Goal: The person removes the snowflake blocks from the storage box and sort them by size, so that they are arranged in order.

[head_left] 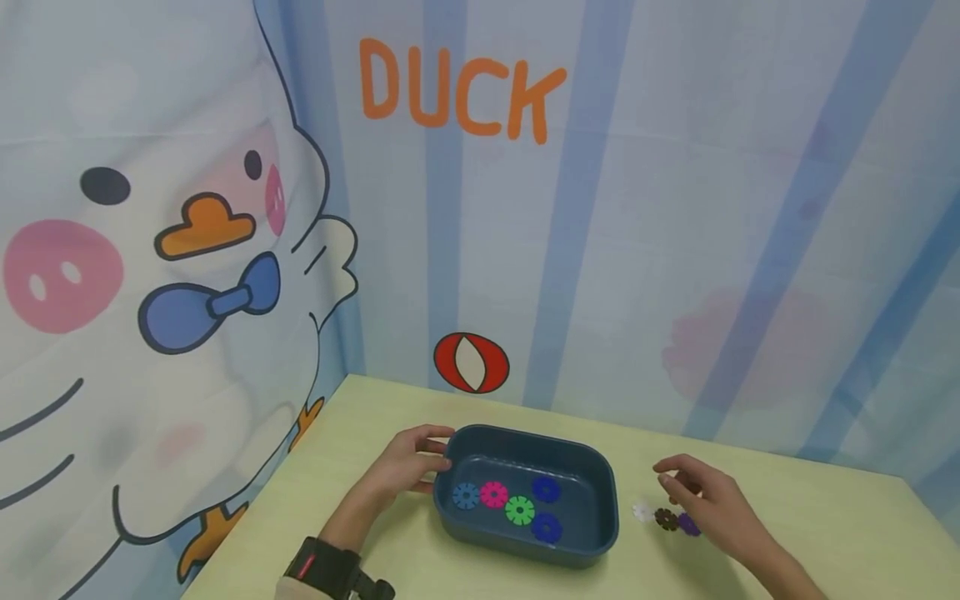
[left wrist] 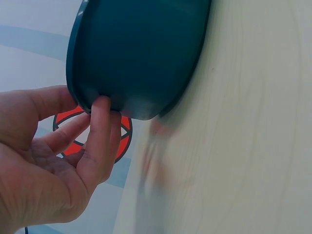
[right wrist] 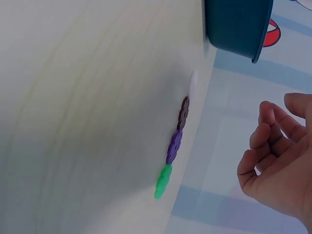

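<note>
On the desk [head_left: 847, 517], at right, the right hand [head_left: 708, 508] is held above a row of four slotted discs [right wrist: 183, 114], fingers loosely curled, nothing seen gripped. The row is set nearly edge to edge, presumably so each is easily reached. Alongside, the tray [head_left: 517, 546], with five flat-lying discs [head_left: 520, 510] inside, is gripped at its left end by the left hand [head_left: 405, 462], probably for steadying. Behind, printed cloth [head_left: 637, 208] is hung.

There are 9 discs [head_left: 512, 510] — plus 1 tray [head_left: 525, 547] and 2 hands [head_left: 405, 462].
</note>
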`<state>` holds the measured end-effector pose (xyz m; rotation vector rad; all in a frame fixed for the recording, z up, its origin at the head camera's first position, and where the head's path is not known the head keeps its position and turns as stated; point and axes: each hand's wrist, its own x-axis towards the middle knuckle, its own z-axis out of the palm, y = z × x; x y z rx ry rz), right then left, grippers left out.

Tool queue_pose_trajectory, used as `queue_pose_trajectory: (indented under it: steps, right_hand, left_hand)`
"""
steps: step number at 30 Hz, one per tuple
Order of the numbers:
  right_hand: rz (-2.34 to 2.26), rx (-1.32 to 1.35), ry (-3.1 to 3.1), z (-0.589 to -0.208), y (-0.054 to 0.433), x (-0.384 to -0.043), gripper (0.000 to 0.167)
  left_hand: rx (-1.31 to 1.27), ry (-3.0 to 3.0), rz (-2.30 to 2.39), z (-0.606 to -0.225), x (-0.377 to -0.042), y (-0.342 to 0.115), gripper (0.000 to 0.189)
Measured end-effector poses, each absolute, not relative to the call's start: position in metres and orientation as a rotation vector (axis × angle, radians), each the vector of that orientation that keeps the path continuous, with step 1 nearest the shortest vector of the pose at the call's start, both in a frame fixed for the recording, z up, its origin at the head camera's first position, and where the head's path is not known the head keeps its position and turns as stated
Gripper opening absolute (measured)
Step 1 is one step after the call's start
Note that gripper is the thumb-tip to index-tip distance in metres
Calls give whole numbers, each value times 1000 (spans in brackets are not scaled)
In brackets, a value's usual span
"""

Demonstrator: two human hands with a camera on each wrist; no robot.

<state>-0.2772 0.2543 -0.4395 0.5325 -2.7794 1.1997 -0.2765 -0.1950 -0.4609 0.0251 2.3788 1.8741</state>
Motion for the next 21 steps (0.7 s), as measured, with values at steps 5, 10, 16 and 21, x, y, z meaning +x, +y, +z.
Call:
queue_pose_trajectory:
  steps: [5, 10, 16, 21]
  right_hand:
    - [1180, 575, -2725, -438, 238, -281, 23]
    - [1158, 602, -2689, -438, 222, -285, 18]
    - [1190, 718, -2672, -440, 199, -285, 16]
    - [1177, 914, -2688, -440, 179, -285, 21]
  left_hand:
    - [37, 2402, 1867, -461, -277, -196, 50]
    - [40, 2388, 1864, -461, -277, -196, 51]
    - [34, 2387, 1858, -460, -277, -196, 51]
    - [28, 2402, 1865, -461, -277, -196, 50]
